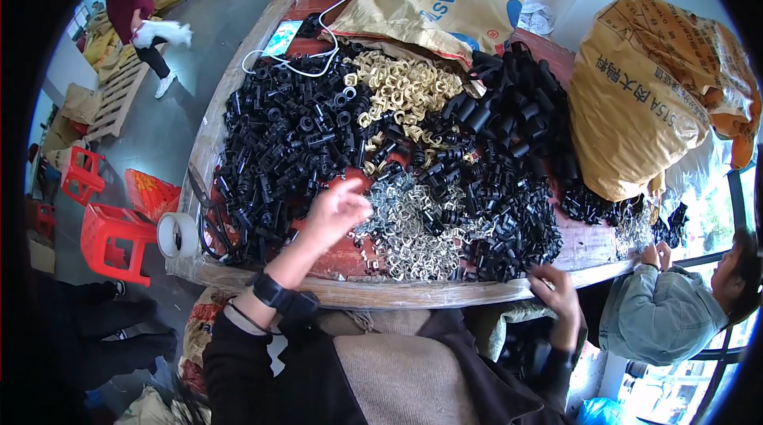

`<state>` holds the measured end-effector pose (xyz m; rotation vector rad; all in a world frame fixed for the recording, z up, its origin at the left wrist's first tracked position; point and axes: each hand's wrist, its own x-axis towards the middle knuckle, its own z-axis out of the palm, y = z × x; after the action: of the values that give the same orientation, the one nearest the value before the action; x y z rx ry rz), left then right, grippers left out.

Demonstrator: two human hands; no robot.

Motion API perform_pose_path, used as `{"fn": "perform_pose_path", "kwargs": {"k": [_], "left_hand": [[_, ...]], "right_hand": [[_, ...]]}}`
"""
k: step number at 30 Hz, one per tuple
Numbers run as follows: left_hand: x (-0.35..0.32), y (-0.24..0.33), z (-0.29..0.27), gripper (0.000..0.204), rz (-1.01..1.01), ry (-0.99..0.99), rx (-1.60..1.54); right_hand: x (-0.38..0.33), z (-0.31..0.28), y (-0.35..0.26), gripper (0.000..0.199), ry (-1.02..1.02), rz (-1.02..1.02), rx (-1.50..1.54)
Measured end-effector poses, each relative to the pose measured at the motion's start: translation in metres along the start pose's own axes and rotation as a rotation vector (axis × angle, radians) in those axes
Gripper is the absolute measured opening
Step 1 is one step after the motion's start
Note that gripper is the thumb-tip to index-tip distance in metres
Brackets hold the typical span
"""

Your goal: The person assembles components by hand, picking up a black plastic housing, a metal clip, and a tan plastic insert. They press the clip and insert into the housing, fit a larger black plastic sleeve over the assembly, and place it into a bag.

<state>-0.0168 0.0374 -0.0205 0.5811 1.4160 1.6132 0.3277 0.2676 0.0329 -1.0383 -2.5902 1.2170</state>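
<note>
A heap of small silver metal clips (pixel 409 222) lies mid-counter between piles of black plastic parts (pixel 294 139). The left hand (pixel 338 206) reaches forward over its near edge, wrist raised, fingers loosely curled, holding nothing visible. The right hand (pixel 556 290) rests on the wooden counter (pixel 381 294) rim, fingers closed on the edge beside the black pieces.

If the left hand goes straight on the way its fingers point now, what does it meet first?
Probably the pile of small silver metal clips, just beyond the left hand to the right; depth is unclear.
</note>
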Motion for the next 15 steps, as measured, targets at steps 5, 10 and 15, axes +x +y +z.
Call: {"fn": "perform_pose_path", "kwargs": {"k": [5,10,15], "left_hand": [[0.020,0.010,-0.026,0.044,0.428,0.330,0.965],[0.047,0.010,-0.025,0.031,0.658,0.361,1.476],[0.061,0.007,-0.027,0.020,0.351,0.248,1.702]], "right_hand": [[-0.086,-0.019,0.079,0.027,0.158,0.326,-0.905],[-0.048,0.000,0.050,0.030,0.029,0.277,-0.631],[0.020,0.032,-0.029,0.023,0.024,-0.219,-0.220]]}}
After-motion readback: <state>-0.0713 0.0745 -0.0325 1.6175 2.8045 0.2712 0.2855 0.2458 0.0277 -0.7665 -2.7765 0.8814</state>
